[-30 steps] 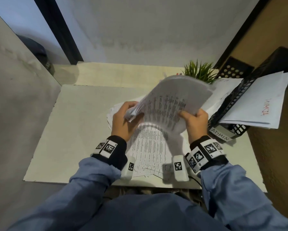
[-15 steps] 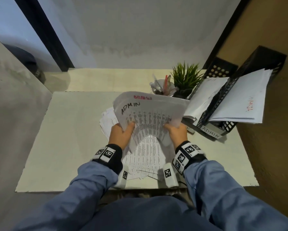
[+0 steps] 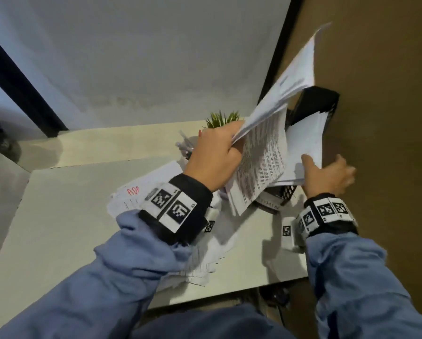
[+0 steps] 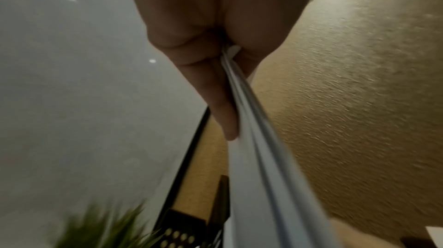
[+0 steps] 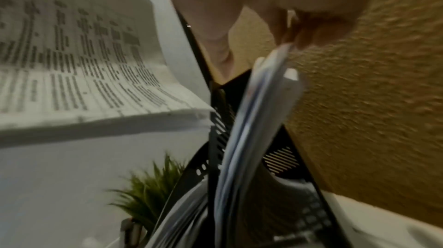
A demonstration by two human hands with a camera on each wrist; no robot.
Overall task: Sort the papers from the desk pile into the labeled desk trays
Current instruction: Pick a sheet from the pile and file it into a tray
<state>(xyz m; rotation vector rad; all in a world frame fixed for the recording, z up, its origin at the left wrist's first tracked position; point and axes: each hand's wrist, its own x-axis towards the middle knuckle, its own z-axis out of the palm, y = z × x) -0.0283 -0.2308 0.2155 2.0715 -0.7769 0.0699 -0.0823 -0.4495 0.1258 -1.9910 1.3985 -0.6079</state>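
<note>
Left hand point(image 3: 213, 156) grips printed sheets point(image 3: 261, 157) beside black trays point(image 3: 317, 101).

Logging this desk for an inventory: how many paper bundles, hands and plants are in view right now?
White printed paper bundles: 3 (lifted bundle gripped by the left hand, tray stack pinched by the right hand, desk pile)
Bare hands: 2
Green spiky potted plant: 1
Total: 6

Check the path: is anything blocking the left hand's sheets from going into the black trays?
The papers already in the trays, gripped by the right hand, face the sheets in the left hand. Nothing else visible blocks the black trays.
</note>
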